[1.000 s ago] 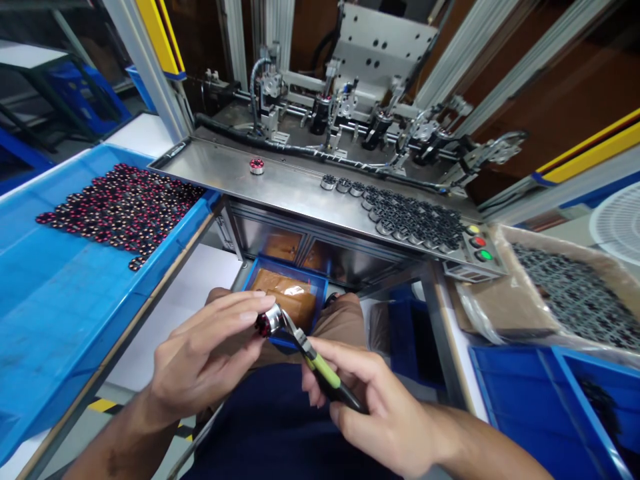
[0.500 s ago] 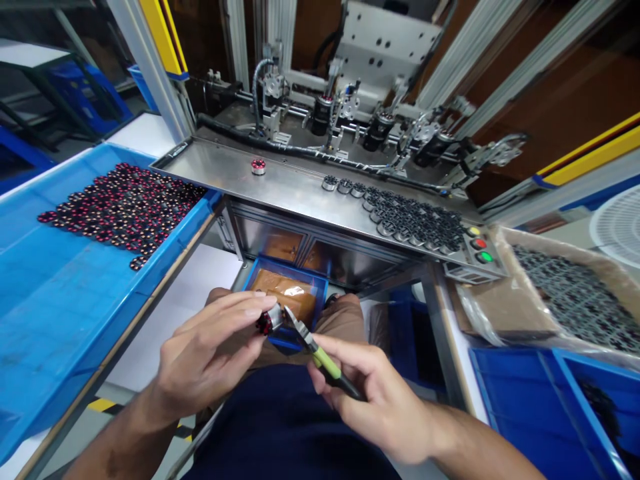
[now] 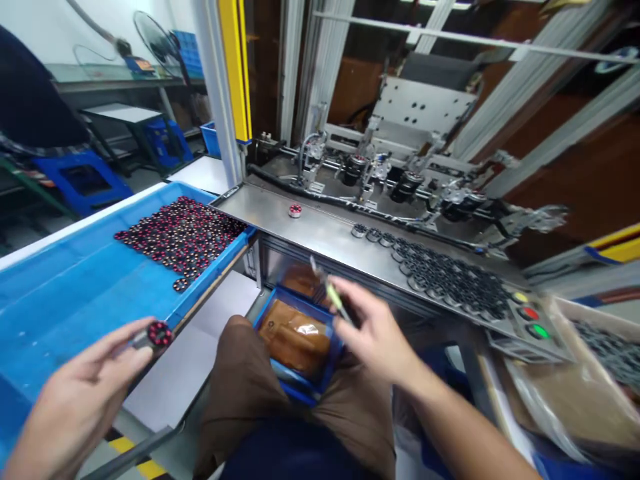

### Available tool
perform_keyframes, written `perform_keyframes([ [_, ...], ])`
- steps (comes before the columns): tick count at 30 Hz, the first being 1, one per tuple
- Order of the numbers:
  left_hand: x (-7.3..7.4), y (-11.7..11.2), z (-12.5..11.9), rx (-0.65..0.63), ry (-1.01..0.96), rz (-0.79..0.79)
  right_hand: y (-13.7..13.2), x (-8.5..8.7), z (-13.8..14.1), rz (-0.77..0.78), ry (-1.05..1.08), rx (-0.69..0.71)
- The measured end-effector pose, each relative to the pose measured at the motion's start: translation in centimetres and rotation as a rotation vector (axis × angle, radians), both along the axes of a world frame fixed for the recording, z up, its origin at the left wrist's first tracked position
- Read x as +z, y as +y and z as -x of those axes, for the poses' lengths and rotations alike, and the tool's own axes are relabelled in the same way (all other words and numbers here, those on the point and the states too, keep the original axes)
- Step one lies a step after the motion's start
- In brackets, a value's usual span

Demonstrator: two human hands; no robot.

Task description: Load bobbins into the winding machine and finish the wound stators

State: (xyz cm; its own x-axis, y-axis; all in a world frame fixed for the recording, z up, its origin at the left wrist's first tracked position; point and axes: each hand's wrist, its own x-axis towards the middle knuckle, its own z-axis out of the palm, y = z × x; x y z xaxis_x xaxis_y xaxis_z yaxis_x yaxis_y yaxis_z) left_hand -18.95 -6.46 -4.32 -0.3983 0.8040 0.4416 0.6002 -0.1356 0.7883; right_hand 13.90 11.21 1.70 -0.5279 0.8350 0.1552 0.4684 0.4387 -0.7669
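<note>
My left hand [image 3: 93, 383] pinches a small round motor stator [image 3: 159, 333] between thumb and fingertips, its dark, red-wound face turned up. It hovers over the near right edge of the blue tray [image 3: 85, 297], where many similar stators [image 3: 185, 230] lie packed together. Nearer the metal ledge, my right hand [image 3: 373, 327] is wrapped round a pair of pliers [image 3: 333, 297] with green and black handles. Their jaws point up and away, blurred by motion. On the ledge [image 3: 265, 207] sits one red-wound stator [image 3: 295, 211], apart from both hands.
Rows of dark round parts [image 3: 445, 273] cover the ledge's right side, beside push buttons [image 3: 531, 313]. Behind stands a machine with fixtures [image 3: 407, 187]. A blue bin [image 3: 333, 353] holds brown plastic-wrapped material. A cardboard box [image 3: 565, 393] is at right; a person [image 3: 37, 100] shows far left.
My left hand has carried the stator left, away from the pliers and over to the blue tray. My right hand has lifted the pliers up and away. The view has swung left.
</note>
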Motion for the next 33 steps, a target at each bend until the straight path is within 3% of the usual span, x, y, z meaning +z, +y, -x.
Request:
perform_keyframes([
  [3, -0.6, 0.7, 4.7, 0.125, -0.286, 0.102, 8.2, 0.6, 3.7, -0.281, -0.380, -0.261],
  [6, -1.2, 2.4, 7.6, 0.213, -0.376, 0.271, 14.5, -0.4, 7.4, -0.298, -0.481, -0.372],
  [9, -2.5, 4.9, 9.5, 0.266, -0.371, 0.372, 17.7, -2.0, 9.8, -0.304, -0.515, -0.434],
  [13, -5.0, 8.5, 12.3, 0.309, -0.310, 0.420, 18.6, -3.4, 10.6, -0.364, -0.532, -0.457],
  [18, -6.9, 11.3, 14.6, 0.212, -0.169, 0.425, 18.7, -4.0, 10.5, -0.413, -0.532, -0.453],
  [24, -8.2, 11.5, 14.8, 0.100, -0.086, 0.451, 19.0, -4.5, 10.3, -0.444, -0.523, -0.467],
  [29, -9.0, 11.4, 14.0, 0.099, -0.063, 0.473, 19.0, -4.6, 10.3, -0.445, -0.516, -0.470],
  [33, -8.7, 10.9, 13.3, 0.110, 0.018, 0.481, 18.6, -4.5, 10.2, -0.441, -0.515, -0.468],
])
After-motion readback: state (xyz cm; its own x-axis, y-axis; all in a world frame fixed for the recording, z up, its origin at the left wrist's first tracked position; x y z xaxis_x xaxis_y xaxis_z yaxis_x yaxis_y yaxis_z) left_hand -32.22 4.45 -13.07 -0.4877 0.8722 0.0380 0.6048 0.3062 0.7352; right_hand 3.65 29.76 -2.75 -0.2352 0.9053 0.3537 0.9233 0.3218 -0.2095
